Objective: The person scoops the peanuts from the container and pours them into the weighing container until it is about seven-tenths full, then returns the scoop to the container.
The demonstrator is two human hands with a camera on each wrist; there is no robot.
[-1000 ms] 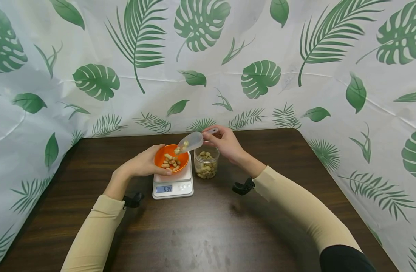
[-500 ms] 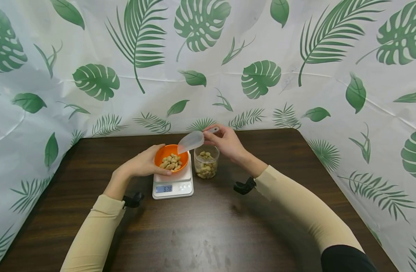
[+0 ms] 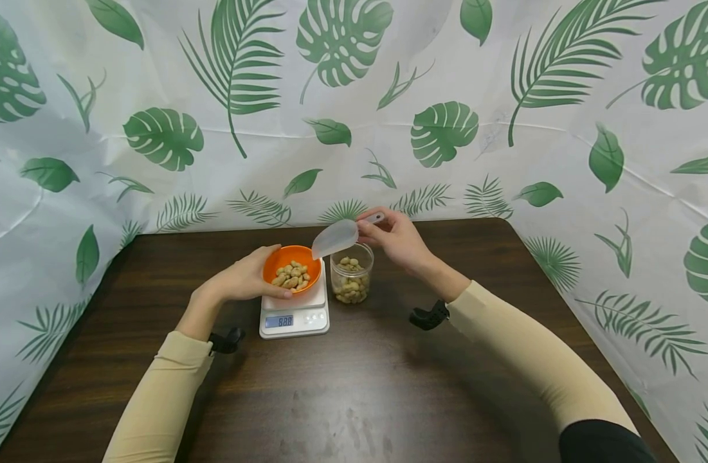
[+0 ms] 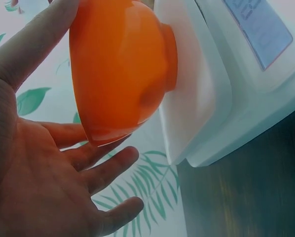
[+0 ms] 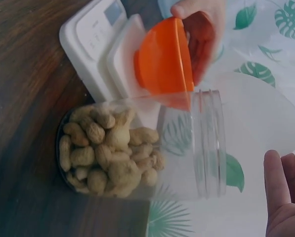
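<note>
My left hand (image 3: 244, 275) holds an orange bowl (image 4: 123, 69) by its sides, thumb at the near side and fingers around the far side. Unshelled peanuts (image 3: 292, 275) lie in the bowl. It rests on a white digital kitchen scale (image 3: 294, 325) with a lit display. In the head view my right hand (image 3: 397, 238) pinches the handle of a translucent scoop (image 3: 335, 238), held tilted above the gap between bowl and jar; I see no peanuts in it. Below the scoop stands a clear open jar (image 5: 206, 143), partly filled with peanuts (image 5: 108, 153).
Everything stands on a dark wooden table (image 3: 354, 399), near its back edge. Behind it hangs a white curtain (image 3: 388, 154) printed with green leaves. Jar and scale stand close side by side.
The peanuts in the scoop have dropped into the bowl, and the scale's reading has risen. My right hand has then drawn the scoop right, toward the jar. My left hand stays put.
</note>
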